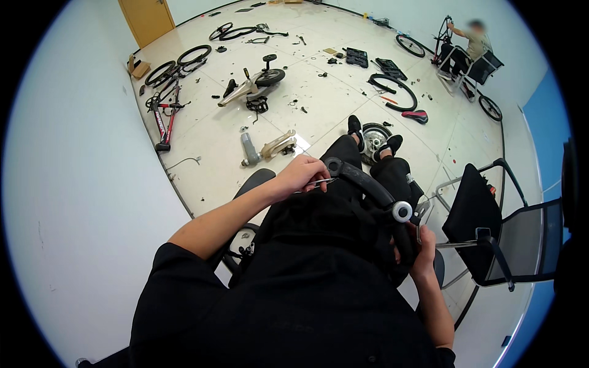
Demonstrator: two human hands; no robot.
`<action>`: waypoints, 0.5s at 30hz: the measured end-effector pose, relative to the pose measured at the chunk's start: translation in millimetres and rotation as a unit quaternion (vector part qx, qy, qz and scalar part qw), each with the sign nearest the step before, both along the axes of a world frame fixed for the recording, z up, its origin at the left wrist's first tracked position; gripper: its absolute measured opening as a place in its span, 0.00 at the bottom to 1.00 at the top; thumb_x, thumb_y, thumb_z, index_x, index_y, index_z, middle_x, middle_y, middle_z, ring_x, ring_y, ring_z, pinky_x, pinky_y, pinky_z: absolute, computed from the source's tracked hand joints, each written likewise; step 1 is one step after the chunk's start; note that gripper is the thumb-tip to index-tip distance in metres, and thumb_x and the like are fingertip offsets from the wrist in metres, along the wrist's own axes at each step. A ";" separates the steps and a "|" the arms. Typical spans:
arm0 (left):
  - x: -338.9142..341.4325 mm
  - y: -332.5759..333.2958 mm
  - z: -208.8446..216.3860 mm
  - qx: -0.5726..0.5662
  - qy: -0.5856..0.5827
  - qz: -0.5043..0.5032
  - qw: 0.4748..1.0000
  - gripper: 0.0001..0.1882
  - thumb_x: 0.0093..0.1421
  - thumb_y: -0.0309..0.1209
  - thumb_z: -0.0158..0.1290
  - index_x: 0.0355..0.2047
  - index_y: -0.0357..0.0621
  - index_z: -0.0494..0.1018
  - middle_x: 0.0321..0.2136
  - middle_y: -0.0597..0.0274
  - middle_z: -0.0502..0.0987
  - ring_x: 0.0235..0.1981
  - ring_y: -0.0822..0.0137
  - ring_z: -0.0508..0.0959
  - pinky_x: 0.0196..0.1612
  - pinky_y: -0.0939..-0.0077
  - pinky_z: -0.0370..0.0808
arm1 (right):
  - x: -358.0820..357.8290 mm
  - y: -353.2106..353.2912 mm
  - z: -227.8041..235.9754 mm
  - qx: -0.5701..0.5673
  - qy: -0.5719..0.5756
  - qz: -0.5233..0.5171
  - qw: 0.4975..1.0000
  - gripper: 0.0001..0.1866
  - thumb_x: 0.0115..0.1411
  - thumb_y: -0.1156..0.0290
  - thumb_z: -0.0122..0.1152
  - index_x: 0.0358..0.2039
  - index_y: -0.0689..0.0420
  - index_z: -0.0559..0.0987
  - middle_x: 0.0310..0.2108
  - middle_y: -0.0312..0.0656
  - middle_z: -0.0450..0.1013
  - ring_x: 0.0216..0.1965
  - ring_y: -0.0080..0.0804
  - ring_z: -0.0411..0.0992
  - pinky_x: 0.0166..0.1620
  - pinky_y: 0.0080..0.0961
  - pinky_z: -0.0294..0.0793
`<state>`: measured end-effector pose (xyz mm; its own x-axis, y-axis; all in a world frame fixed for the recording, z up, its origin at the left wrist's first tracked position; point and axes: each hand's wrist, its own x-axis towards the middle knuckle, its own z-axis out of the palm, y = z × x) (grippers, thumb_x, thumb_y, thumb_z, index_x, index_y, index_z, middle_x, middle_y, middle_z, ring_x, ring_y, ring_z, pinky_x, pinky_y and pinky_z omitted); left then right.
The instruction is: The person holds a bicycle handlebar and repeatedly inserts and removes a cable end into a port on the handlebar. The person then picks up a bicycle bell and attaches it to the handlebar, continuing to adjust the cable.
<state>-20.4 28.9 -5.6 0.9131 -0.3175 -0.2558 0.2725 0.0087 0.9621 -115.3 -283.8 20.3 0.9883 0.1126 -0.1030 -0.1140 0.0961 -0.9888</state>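
Note:
A black curved handlebar [367,186] lies across my lap, with a round silver-rimmed bell [402,211] on its right part. My left hand [305,174] is closed in a pinch on a thin metal tool [324,181], just beside the handlebar's left end. What kind of tool it is, I cannot make out. At the right, my right hand [423,250] wraps round the lower right part of the handlebar, near a silver and black brake lever [422,211]. Some of its fingers are hidden behind the bar.
A wheel [375,140] stands between my feet. Ahead lie a grey tube-like part [250,149], a folding bike frame [245,89], a red saddle [415,116], tires and tool cases [356,57]. A black chair [481,214] is at my right; another person [475,46] sits far right.

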 end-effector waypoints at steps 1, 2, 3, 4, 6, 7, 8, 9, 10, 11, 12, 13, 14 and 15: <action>-0.4 -0.2 1.0 0.002 0.000 -0.001 1.000 0.12 0.57 0.31 0.45 0.26 0.37 0.75 0.20 0.59 0.78 0.11 0.80 0.64 0.14 0.85 0.58 | 1.3 -2.3 -0.1 -0.018 -0.002 0.020 1.000 0.32 0.62 0.48 0.39 0.25 0.68 0.75 0.15 0.44 0.71 0.12 0.26 0.66 0.17 0.19 0.65; -0.3 0.1 0.5 0.001 0.001 0.000 1.000 0.12 0.57 0.31 0.45 0.26 0.37 0.75 0.20 0.59 0.78 0.11 0.80 0.64 0.14 0.85 0.58 | 3.4 -6.5 -0.2 -0.037 -0.005 0.040 0.998 0.32 0.63 0.48 0.39 0.26 0.68 0.74 0.16 0.45 0.71 0.12 0.26 0.66 0.17 0.20 0.66; -0.1 0.6 -0.7 0.000 0.002 0.000 1.000 0.12 0.57 0.31 0.45 0.26 0.37 0.75 0.20 0.59 0.78 0.11 0.80 0.64 0.14 0.85 0.58 | 4.8 -8.9 -0.4 -0.055 -0.008 0.061 0.997 0.32 0.63 0.48 0.38 0.27 0.69 0.74 0.17 0.46 0.72 0.12 0.26 0.66 0.17 0.20 0.66; -0.1 0.8 -1.2 -0.001 0.003 0.000 1.000 0.12 0.57 0.31 0.45 0.26 0.37 0.75 0.20 0.59 0.78 0.11 0.80 0.64 0.14 0.85 0.58 | 5.3 -9.0 -1.5 -0.048 -0.005 0.055 0.997 0.31 0.63 0.48 0.38 0.28 0.69 0.74 0.18 0.46 0.72 0.12 0.27 0.66 0.17 0.20 0.66; -1.0 -0.2 1.1 -0.005 0.004 0.000 1.000 0.12 0.57 0.31 0.45 0.26 0.38 0.75 0.19 0.59 0.78 0.11 0.80 0.64 0.14 0.85 0.58 | 5.3 -9.3 -4.1 -0.034 0.002 0.043 0.998 0.31 0.63 0.49 0.38 0.29 0.70 0.74 0.19 0.47 0.72 0.12 0.27 0.67 0.17 0.20 0.66; -1.1 -0.7 2.0 -0.007 0.005 0.000 1.000 0.12 0.57 0.32 0.45 0.26 0.38 0.75 0.19 0.59 0.78 0.11 0.80 0.64 0.14 0.86 0.58 | 5.2 -9.0 -3.5 -0.031 0.008 0.037 0.999 0.31 0.63 0.50 0.38 0.28 0.70 0.74 0.19 0.48 0.72 0.12 0.27 0.67 0.17 0.21 0.66; -1.0 -0.6 1.1 -0.005 0.006 0.002 1.000 0.12 0.57 0.32 0.45 0.26 0.38 0.75 0.19 0.59 0.78 0.10 0.80 0.64 0.14 0.86 0.58 | 4.4 -8.0 -3.2 -0.028 0.015 0.032 0.999 0.31 0.63 0.50 0.37 0.28 0.70 0.74 0.19 0.48 0.72 0.12 0.27 0.67 0.16 0.21 0.66; -0.5 -0.3 -0.3 -0.004 0.008 0.004 1.000 0.12 0.57 0.32 0.45 0.26 0.38 0.75 0.19 0.59 0.78 0.10 0.80 0.64 0.14 0.86 0.58 | 3.9 -7.2 -3.0 -0.025 0.021 0.025 0.999 0.30 0.64 0.51 0.37 0.28 0.70 0.74 0.19 0.48 0.72 0.12 0.27 0.67 0.16 0.21 0.66; -0.3 -0.1 -1.1 -0.002 0.009 0.006 1.000 0.12 0.57 0.32 0.45 0.26 0.38 0.75 0.19 0.59 0.78 0.10 0.80 0.64 0.14 0.86 0.59 | 3.5 -6.8 -3.1 -0.023 0.023 0.021 0.999 0.30 0.64 0.51 0.37 0.28 0.70 0.74 0.18 0.48 0.72 0.12 0.27 0.67 0.16 0.21 0.66; -0.3 -0.2 -0.9 -0.002 0.009 0.005 1.000 0.12 0.58 0.32 0.45 0.26 0.37 0.75 0.19 0.59 0.78 0.11 0.80 0.64 0.14 0.86 0.58 | 3.5 -6.5 -3.0 -0.021 0.024 0.018 0.999 0.30 0.64 0.52 0.37 0.27 0.70 0.74 0.18 0.48 0.72 0.12 0.27 0.67 0.17 0.21 0.66; -0.3 -0.3 -0.4 -0.002 0.009 0.005 1.000 0.12 0.58 0.31 0.45 0.26 0.37 0.75 0.20 0.59 0.78 0.11 0.81 0.64 0.14 0.87 0.58 | 3.6 -6.4 -2.7 -0.020 0.025 0.014 0.999 0.30 0.64 0.53 0.37 0.27 0.70 0.74 0.18 0.48 0.72 0.12 0.27 0.67 0.17 0.21 0.66; -0.3 -0.4 -0.3 -0.002 0.009 0.004 1.000 0.13 0.59 0.31 0.45 0.27 0.36 0.75 0.20 0.59 0.79 0.11 0.81 0.64 0.14 0.87 0.57 | 3.7 -6.4 -2.0 -0.025 0.022 0.016 0.999 0.29 0.63 0.53 0.37 0.27 0.70 0.74 0.18 0.47 0.72 0.12 0.27 0.67 0.17 0.21 0.66; -0.2 -0.2 -0.5 -0.003 0.007 0.002 1.000 0.13 0.59 0.31 0.45 0.27 0.36 0.75 0.20 0.59 0.79 0.11 0.81 0.64 0.14 0.87 0.57 | 3.8 -6.4 -1.1 -0.028 0.018 0.018 0.999 0.29 0.63 0.54 0.37 0.27 0.70 0.74 0.18 0.47 0.72 0.12 0.27 0.67 0.17 0.21 0.66; -0.1 0.0 -0.8 -0.003 0.005 0.001 1.000 0.13 0.59 0.31 0.45 0.27 0.36 0.76 0.20 0.59 0.79 0.11 0.81 0.64 0.14 0.87 0.57 | 3.9 -6.4 0.3 -0.032 0.015 0.020 0.999 0.28 0.63 0.54 0.37 0.26 0.70 0.74 0.18 0.47 0.72 0.12 0.27 0.67 0.17 0.21 0.66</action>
<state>-20.6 28.9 -6.4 0.9109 -0.3181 -0.2630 0.2824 0.0156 0.9592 -111.4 -290.2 20.6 0.9793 0.1446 -0.1413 -0.1466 0.0265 -0.9888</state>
